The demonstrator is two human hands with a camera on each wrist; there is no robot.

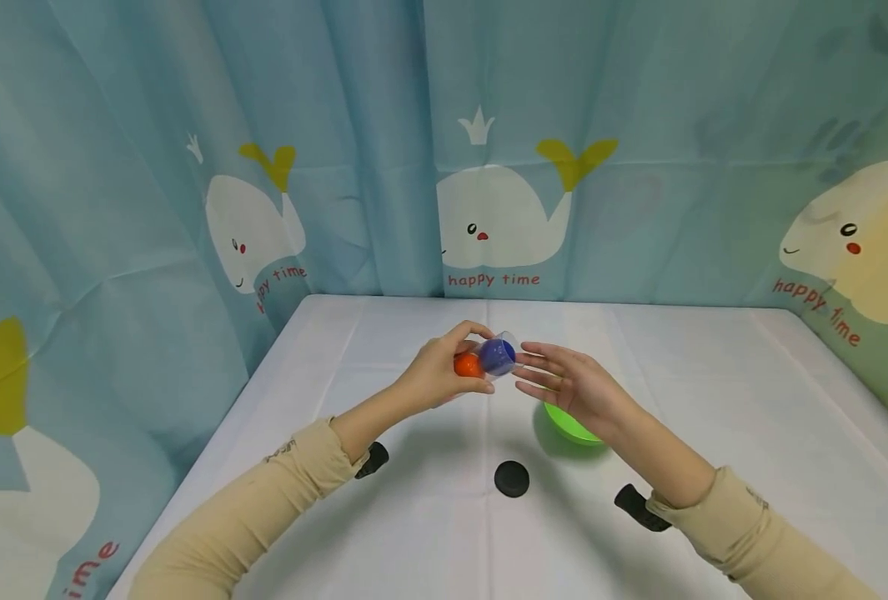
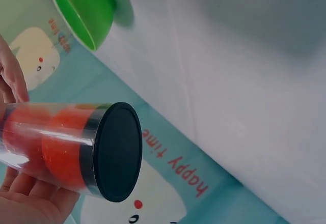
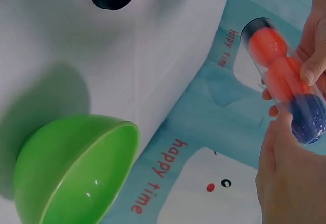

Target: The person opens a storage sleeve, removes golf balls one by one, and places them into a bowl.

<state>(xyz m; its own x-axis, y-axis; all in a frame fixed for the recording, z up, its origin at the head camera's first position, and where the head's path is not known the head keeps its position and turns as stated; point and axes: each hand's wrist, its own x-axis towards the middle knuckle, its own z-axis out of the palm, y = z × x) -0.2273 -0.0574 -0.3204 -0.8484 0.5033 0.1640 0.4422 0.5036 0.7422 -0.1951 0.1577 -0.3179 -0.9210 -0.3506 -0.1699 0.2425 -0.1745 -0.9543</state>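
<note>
My left hand [image 1: 439, 367] grips a clear plastic tube [image 2: 63, 170] with a black end [image 2: 119, 152], raised over the table and tilted. Inside the tube are two orange balls [image 3: 268, 47] and a dark blue ball [image 3: 307, 117] at the end away from the black base. My right hand [image 1: 574, 385] has its fingers straight and spread, fingertips right at the blue ball's end of the tube. In the right wrist view, that hand [image 3: 288, 173] overlaps the tube's lower end.
A green bowl [image 1: 573, 428] stands on the white-covered table [image 1: 383, 533], below my right hand. Nearer to me lies a round black lid [image 1: 512, 479]. A blue curtain with whale prints [image 1: 383, 125] hangs behind the table and along its sides.
</note>
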